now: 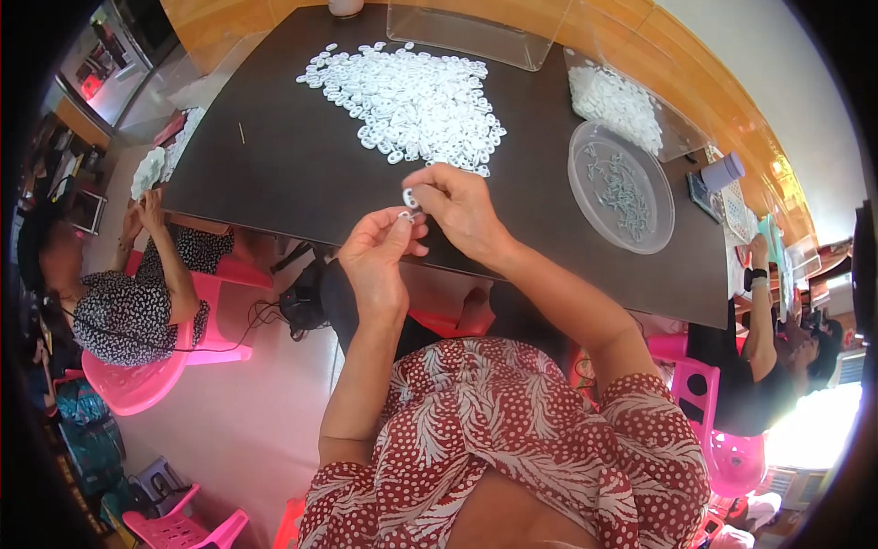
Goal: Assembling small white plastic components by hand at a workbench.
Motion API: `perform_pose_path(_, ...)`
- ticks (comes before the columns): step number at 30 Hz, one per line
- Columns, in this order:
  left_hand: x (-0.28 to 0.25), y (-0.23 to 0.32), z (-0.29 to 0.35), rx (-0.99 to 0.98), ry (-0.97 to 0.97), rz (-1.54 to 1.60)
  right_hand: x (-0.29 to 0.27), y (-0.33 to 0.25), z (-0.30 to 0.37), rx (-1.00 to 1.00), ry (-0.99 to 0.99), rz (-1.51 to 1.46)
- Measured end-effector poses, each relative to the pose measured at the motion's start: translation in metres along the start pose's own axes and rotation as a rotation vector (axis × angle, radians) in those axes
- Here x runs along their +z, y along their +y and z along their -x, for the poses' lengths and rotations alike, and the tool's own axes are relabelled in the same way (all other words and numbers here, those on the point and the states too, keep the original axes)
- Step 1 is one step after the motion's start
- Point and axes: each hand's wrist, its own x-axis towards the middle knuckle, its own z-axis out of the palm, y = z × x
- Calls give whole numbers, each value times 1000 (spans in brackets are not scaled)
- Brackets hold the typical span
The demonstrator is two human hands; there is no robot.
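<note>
Close together over the table's near edge, my two hands meet just below a heap of white plastic pieces, small ovals with holes. Between its thumb and fingers my right hand pinches a white oval piece. My left hand, palm turned up, has its thumb and forefinger closed on a small white piece. Its exact shape is partly covered by the fingers. To the right lies a round clear plastic tub with small grey metal parts inside, too small to name surely.
Behind the tub, a clear box holds more white pieces. Another clear box stands at the back of the dark table. A lilac-lidded container is at right. People work at both sides, on pink chairs.
</note>
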Motion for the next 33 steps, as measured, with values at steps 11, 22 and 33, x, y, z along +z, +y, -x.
perform_pose_path(11,10,1,11,-47,-99,110,-25,-9,29,-167,-7,74)
perform_pose_path(22,21,1,15,-29,-115,90,-44,-11,41,59,18,-98)
perform_pose_path(33,25,-6,24,-31,-149,9,-51,-13,55,238,89,-415)
